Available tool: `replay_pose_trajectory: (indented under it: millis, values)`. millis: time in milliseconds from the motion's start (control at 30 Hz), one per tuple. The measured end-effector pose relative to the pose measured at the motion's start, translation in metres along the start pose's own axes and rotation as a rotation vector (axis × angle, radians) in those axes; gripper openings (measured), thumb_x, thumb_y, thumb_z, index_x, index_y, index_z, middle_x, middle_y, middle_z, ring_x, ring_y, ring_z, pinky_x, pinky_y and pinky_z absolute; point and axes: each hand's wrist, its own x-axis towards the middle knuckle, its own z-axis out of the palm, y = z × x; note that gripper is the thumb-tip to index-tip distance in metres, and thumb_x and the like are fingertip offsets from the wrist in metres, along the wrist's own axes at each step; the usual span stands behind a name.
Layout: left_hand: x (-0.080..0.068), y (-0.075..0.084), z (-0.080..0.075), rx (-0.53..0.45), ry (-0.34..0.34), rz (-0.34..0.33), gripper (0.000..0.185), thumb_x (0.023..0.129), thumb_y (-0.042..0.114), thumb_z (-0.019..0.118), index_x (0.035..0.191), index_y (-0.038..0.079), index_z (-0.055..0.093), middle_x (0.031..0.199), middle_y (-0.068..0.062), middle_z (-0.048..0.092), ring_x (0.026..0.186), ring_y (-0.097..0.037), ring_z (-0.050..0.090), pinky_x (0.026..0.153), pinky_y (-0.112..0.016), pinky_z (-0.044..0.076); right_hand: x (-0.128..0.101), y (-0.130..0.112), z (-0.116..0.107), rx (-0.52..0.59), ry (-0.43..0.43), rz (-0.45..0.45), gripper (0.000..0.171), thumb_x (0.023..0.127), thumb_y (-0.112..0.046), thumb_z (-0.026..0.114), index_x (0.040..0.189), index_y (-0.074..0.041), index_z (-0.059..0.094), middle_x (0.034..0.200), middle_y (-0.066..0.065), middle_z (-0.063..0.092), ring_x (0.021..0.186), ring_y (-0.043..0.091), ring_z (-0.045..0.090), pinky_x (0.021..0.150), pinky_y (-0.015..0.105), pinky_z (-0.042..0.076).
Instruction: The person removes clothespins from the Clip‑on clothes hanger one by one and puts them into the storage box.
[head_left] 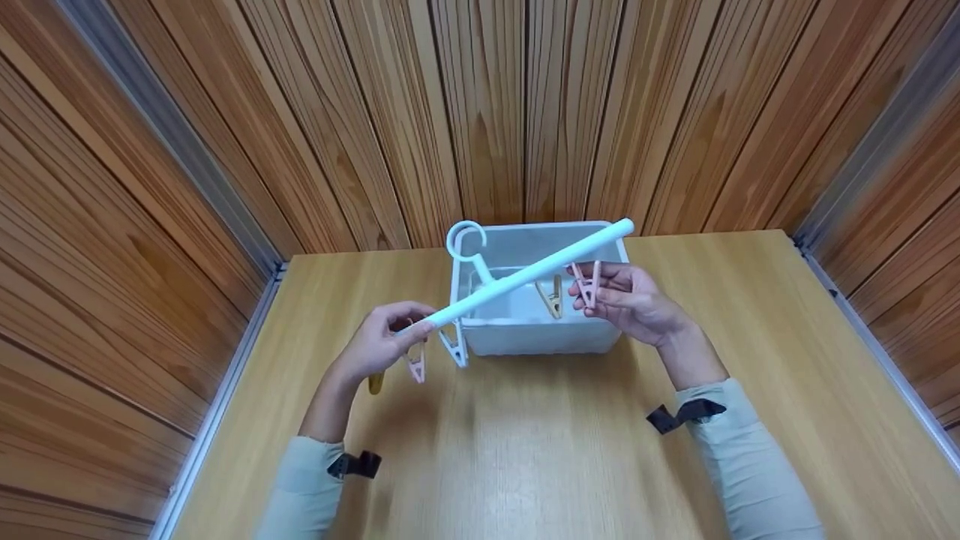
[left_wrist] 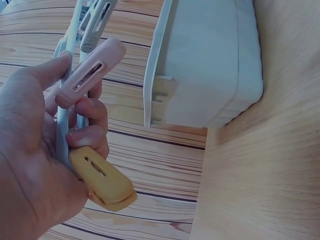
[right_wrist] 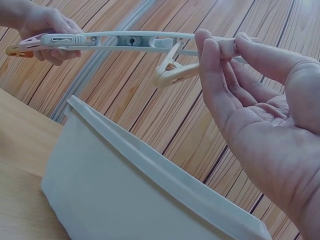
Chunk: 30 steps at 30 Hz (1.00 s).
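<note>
White plastic bin (head_left: 540, 341) on wood-grain table (head_left: 555, 450), wood-plank walls (head_left: 487, 112) around.
Bin upright near table's back edge, open top, protruding rim; planks behind and both sides; grey metal posts (head_left: 169, 120) at back corners, grey metal rails (head_left: 215, 409) along table sides.

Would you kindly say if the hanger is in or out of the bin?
Out: the right wrist view shows the hanger, in the left hand, above the bin.
</note>
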Motion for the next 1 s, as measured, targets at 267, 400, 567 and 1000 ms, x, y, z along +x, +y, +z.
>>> replay_pose_trajectory:
  millis: [267,400,567,1000]
  values:
    - [0.0,-0.001,-0.006,0.051,0.042,-0.022,0.029,0.112,0.026,0.072,0.133,0.008,0.08,0.114,-0.02,0.077,0.097,-0.023,0.065,0.089,-0.036,0.053,-0.002,-0.003,0.002,-0.097,0.101,0.075,0.038,0.113,0.01,0.05,0.144,-0.005,0.066,0.124,0.005,0.082,0.11,0.014,0.084,0.101,0.028,0.067]
    - [-0.002,0.003,-0.012,0.099,0.075,0.012,0.027,0.112,0.026,0.073,0.131,0.009,0.081,0.111,-0.015,0.078,0.094,-0.023,0.063,0.086,-0.035,0.051,-0.003,-0.006,0.005,-0.172,0.174,0.14,0.038,0.111,0.009,0.056,0.141,-0.011,0.069,0.123,0.004,0.082,0.11,0.015,0.084,0.101,0.031,0.067]
    - [-0.002,0.005,-0.016,0.114,0.08,0.023,0.028,0.112,0.026,0.072,0.132,0.009,0.081,0.112,-0.017,0.077,0.095,-0.025,0.062,0.087,-0.036,0.051,-0.002,-0.008,0.008,-0.263,0.243,0.166,0.037,0.11,0.007,0.061,0.139,-0.015,0.069,0.121,0.002,0.081,0.108,0.014,0.084,0.098,0.03,0.068]
    - [-0.004,0.014,-0.028,0.242,0.146,0.154,0.024,0.109,0.021,0.076,0.128,0.009,0.082,0.113,-0.012,0.083,0.092,-0.018,0.069,0.085,-0.027,0.054,-0.002,-0.006,0.013,-0.53,0.284,0.118,0.039,0.105,0.007,0.071,0.137,-0.014,0.07,0.118,-0.003,0.082,0.107,0.014,0.085,0.092,0.032,0.069]
